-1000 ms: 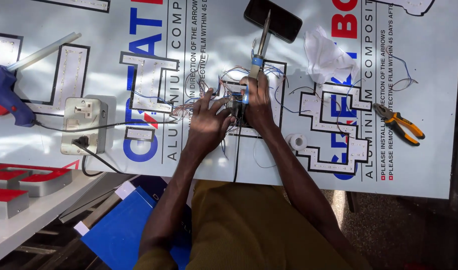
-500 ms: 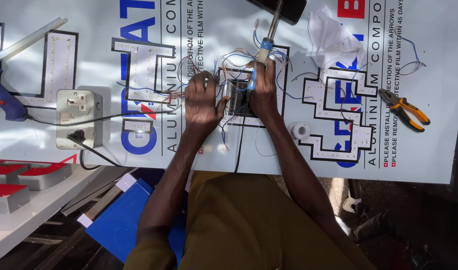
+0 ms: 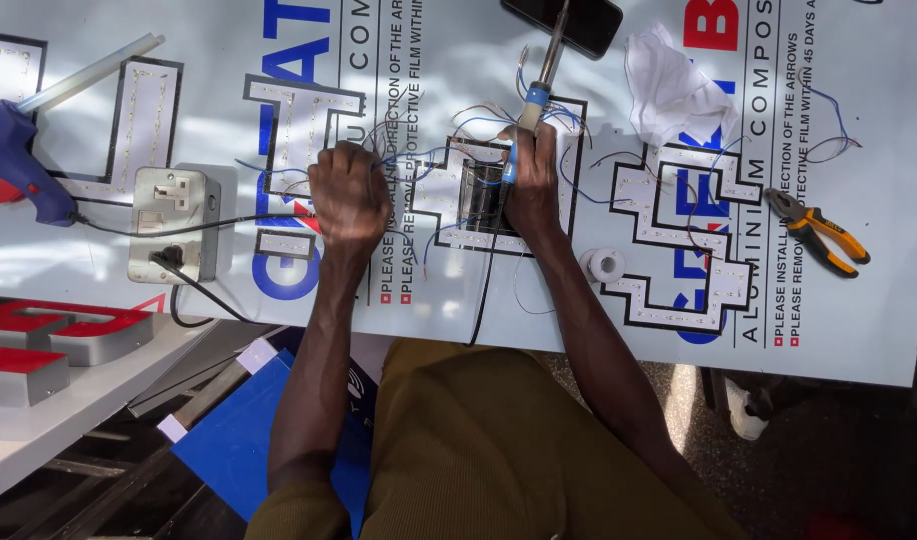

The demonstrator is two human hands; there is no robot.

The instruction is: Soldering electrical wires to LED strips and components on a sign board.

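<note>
My right hand (image 3: pixel 528 190) grips a blue-handled soldering iron (image 3: pixel 538 90) whose metal shaft points away from me. The hand rests on a letter-shaped LED channel (image 3: pixel 478 195) tangled with thin blue and white wires (image 3: pixel 428 160). My left hand (image 3: pixel 348 195) is a closed fist to the left of that letter, with the thin wires running into it. Both hands lie on a white printed sign panel (image 3: pixel 858 320).
A blue glue gun (image 3: pixel 13 160) and a grey socket box (image 3: pixel 173 225) with a black cable lie at the left. Orange-handled pliers (image 3: pixel 818 232), a white cloth (image 3: pixel 673 90), a small white spool (image 3: pixel 606 265) and a black phone (image 3: pixel 563 20) lie on the panel. Red channel letters (image 3: pixel 38 340) sit lower left.
My left hand has drawn away to the left from the right hand, with the wires stretched after it. The right hand keeps the soldering iron at the letter.
</note>
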